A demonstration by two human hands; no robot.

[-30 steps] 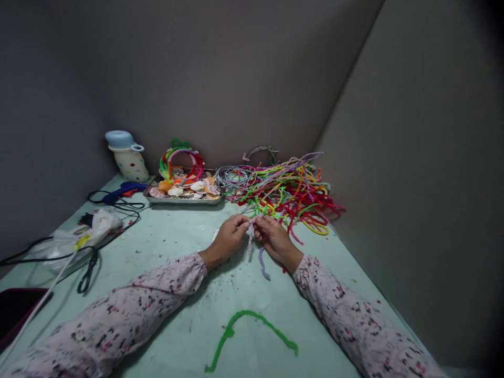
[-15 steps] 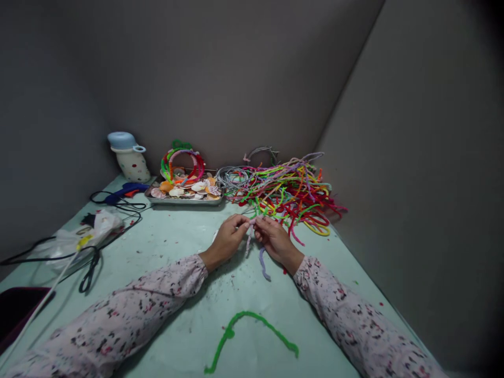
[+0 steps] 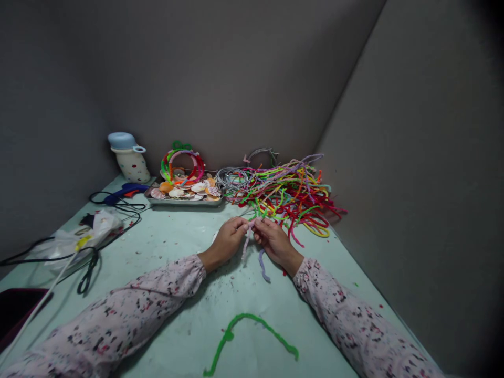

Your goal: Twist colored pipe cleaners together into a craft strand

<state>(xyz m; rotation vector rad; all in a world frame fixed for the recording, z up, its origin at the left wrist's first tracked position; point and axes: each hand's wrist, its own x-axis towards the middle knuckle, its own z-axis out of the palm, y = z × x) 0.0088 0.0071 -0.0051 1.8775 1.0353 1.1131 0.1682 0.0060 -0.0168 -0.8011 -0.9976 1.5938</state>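
Note:
A pale pink pipe cleaner (image 3: 246, 245) is pinched between my two hands, one end hanging down below them. My left hand (image 3: 230, 239) is closed on it with thumb and forefinger. Close beside it, my right hand (image 3: 274, 241) is closed on the same strand, the fingertips of both hands almost meeting. A lilac pipe cleaner (image 3: 263, 268) hangs or lies beneath my right hand; its upper end is hidden. Nearer to me, a bent green pipe cleaner (image 3: 248, 316) with a small knob lies on the pale green tabletop (image 3: 165, 294).
Behind my hands is a tangled heap of coloured pipe cleaners (image 3: 291, 189) beside coiled grey wire (image 3: 233, 179). A metal tray (image 3: 185, 202) holds seashells and a colourful wrapped ring (image 3: 202, 165). At left stand a bottle (image 3: 132, 165), black cables (image 3: 90, 273) and a plastic bag (image 3: 106, 227).
The hanging pink end has swung slightly left and downward. Both hands stay in nearly the same place, still pinching the strand.

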